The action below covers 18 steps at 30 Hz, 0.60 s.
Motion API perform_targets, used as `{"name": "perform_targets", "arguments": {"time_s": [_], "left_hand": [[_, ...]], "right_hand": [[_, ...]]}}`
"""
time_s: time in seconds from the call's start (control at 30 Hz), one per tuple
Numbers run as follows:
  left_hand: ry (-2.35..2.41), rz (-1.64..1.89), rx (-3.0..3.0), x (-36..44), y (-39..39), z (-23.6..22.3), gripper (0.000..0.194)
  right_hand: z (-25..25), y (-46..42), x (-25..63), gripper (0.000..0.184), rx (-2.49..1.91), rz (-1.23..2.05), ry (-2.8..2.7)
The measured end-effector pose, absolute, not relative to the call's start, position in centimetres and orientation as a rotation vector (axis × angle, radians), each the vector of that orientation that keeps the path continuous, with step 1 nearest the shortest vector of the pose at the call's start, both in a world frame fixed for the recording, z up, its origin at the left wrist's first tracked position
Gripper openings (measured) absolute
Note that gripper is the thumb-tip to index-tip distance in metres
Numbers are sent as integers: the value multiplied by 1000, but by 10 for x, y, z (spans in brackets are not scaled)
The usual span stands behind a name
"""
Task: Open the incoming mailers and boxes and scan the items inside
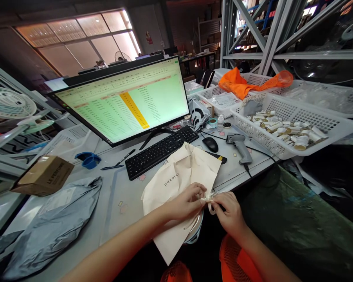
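Observation:
A cream paper bag (pixel 191 164) with dark lettering lies slanted over the desk's front edge, its surface creased. Both hands meet at a bunched pale ribbon (pixel 208 198) on its right side. My left hand (pixel 190 201) rests over the bag, fingers curled and pinching the ribbon. From the right, my right hand (pixel 229 211) pinches the ribbon between thumb and fingers, a small loop hanging below. Part of a round, pale-rimmed object (pixel 195 229) shows beneath the bag; what it is I cannot tell.
Behind the bag are a keyboard (pixel 161 150), a monitor (pixel 126 102), a mouse (pixel 210 144) and a barcode scanner (pixel 239 148). A white basket (pixel 337 127) of small bottles stands right. Left lie a grey plastic mailer (pixel 56 223) and a cardboard box (pixel 44 175).

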<state>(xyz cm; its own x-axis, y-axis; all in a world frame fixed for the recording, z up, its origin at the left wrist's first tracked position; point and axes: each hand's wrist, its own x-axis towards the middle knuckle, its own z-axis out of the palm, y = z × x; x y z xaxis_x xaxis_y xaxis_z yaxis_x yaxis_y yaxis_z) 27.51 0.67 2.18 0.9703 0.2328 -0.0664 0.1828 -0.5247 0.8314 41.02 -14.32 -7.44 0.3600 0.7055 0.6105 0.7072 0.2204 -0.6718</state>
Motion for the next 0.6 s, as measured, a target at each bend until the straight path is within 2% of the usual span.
{"name": "perform_targets", "arguments": {"time_s": [0.17, 0.23, 0.37, 0.47, 0.6], "left_hand": [[315, 177, 2244, 272, 0, 24, 14], [334, 121, 2016, 271, 2, 24, 18], [453, 210, 1465, 269, 2, 17, 12], [453, 255, 1231, 268, 1, 11, 24], [442, 115, 1459, 264, 8, 18, 42]], "right_hand": [[-72, -141, 407, 11, -1441, 19, -1348], [-73, -141, 408, 13, -1454, 34, -1365], [-77, -141, 409, 17, -1466, 51, -1395], [-77, -140, 410, 15, -1465, 27, -1396], [-76, -139, 412, 14, -1455, 13, -1430]]}}
